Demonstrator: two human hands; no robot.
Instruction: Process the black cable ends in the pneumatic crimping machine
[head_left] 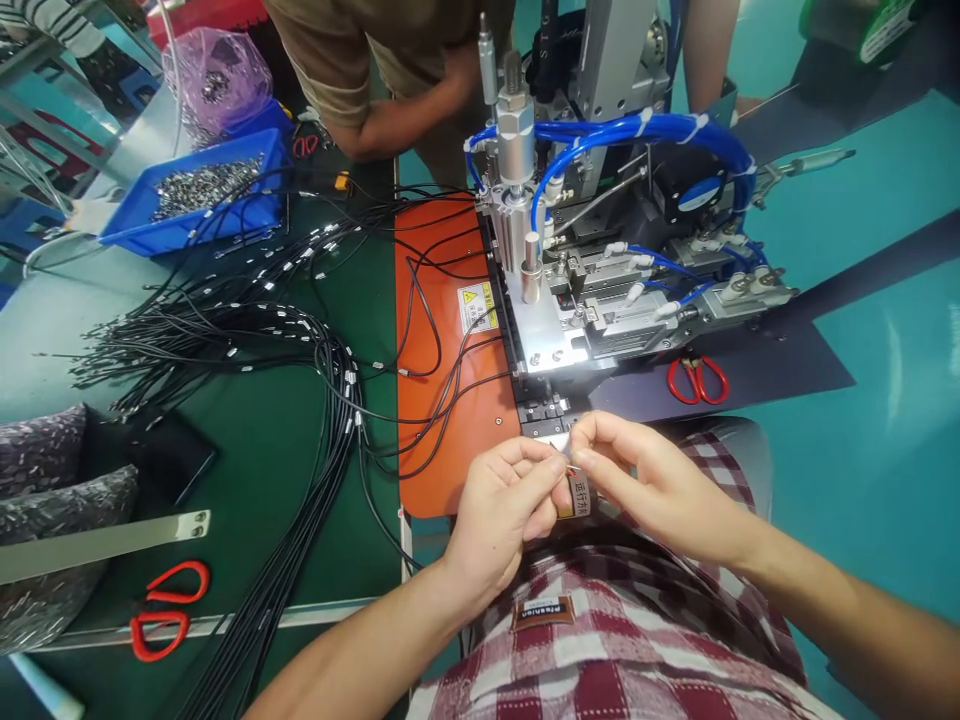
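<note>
My left hand (pixel 510 505) is closed in a pinch, thumb against forefinger, around the end of a thin black cable (pixel 553 450). Touching or very close to its fingertips, my right hand (pixel 645 475) pinches something tiny at the cable's tip; a bit of red and a pale strand show there, too small to name. Both hands are just in front of the metal press machine (pixel 544 340), above my lap. Several black cables (pixel 442 400) run across the orange plate (pixel 427 440) to the machine's left side.
Bundled black cables (pixel 330 370) with metal sleeves cover the green mat (pixel 247 480). A blue bin (pixel 195 215) holds small metal parts. Red-handled scissors (pixel 169 610) lie at left, another red-handled pair (pixel 697 380) right of the machine. A person's arm (pixel 412 115) rests beyond the table.
</note>
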